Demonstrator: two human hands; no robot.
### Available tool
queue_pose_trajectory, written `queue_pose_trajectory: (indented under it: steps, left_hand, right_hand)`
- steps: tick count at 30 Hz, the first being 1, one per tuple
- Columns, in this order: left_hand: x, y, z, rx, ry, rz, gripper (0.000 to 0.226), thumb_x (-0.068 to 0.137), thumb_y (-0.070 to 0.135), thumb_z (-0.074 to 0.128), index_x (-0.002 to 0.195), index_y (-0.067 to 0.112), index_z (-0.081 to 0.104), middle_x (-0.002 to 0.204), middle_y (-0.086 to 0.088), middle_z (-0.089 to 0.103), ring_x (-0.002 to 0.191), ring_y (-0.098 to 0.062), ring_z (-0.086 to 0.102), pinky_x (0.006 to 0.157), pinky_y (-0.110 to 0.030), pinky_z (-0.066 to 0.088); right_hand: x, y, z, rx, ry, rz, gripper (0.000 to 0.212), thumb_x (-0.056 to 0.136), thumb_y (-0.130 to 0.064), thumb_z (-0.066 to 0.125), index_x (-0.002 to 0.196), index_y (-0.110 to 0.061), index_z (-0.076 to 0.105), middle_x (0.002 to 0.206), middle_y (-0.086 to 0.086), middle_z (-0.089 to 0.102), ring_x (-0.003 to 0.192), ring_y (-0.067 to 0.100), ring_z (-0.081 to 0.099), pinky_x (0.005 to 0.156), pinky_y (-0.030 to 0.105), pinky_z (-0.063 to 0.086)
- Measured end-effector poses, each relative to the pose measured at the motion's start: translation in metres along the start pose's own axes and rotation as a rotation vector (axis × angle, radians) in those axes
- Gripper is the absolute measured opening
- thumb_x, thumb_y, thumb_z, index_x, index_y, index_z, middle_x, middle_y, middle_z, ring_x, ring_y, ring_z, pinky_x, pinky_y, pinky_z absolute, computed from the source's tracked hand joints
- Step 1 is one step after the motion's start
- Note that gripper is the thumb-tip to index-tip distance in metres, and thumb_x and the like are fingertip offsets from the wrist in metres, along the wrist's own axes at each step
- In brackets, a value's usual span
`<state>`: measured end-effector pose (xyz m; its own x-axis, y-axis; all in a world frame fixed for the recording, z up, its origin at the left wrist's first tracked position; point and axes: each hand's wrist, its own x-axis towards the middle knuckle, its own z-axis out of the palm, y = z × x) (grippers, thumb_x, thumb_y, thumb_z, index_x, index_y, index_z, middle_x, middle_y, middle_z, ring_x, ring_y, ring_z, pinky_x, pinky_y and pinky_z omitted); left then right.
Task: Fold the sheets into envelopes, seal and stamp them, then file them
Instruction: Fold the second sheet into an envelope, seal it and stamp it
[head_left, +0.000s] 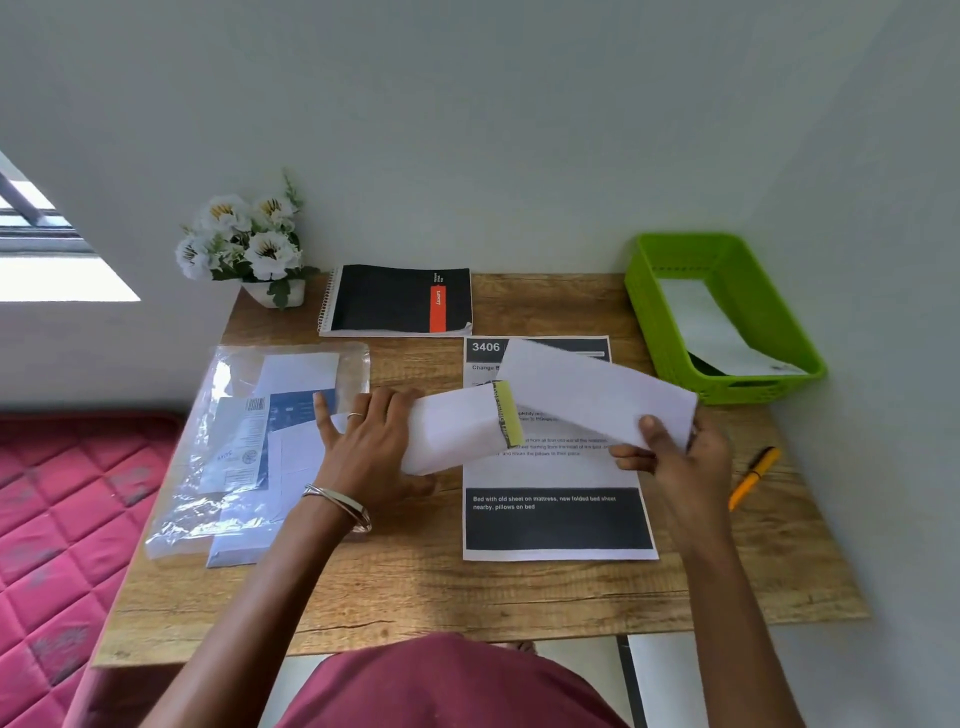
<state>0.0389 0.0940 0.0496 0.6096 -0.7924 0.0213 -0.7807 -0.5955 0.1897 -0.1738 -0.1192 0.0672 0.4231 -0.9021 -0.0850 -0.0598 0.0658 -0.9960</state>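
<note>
My left hand (371, 441) holds a white envelope (452, 428) by its left end, thumb underneath; its open end with a yellow-green adhesive strip (510, 414) points right. My right hand (670, 452) pinches a folded white sheet (592, 395) at its right end, thumb on top. The sheet's left end hovers just beyond the envelope's mouth, above a printed page (556, 519) lying on the wooden desk (415, 587). A green basket (727, 312) at the back right holds a white envelope (722, 332).
A clear plastic bag with more envelopes and papers (249, 447) lies on the left. A black spiral notebook (397, 299) and a pot of white flowers (249, 244) stand by the wall. An orange pen (753, 478) lies at the right edge. A red mattress (62, 519) is beside the desk.
</note>
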Motion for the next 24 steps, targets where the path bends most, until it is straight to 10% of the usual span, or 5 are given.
queue_pose_trajectory:
  steps: [24]
  left_hand:
    - [0.003, -0.006, 0.011, 0.096, 0.059, 0.004, 0.106, 0.044, 0.057, 0.081, 0.127, 0.011, 0.034, 0.123, -0.015, 0.048, 0.12, -0.042, 0.041, 0.098, -0.077, 0.001]
  right_hand:
    - [0.004, -0.017, -0.012, -0.091, -0.189, 0.138, 0.012, 0.088, -0.005, 0.063, 0.1, -0.003, 0.063, 0.063, 0.005, 0.066, 0.042, 0.013, 0.056, 0.038, 0.021, 0.042]
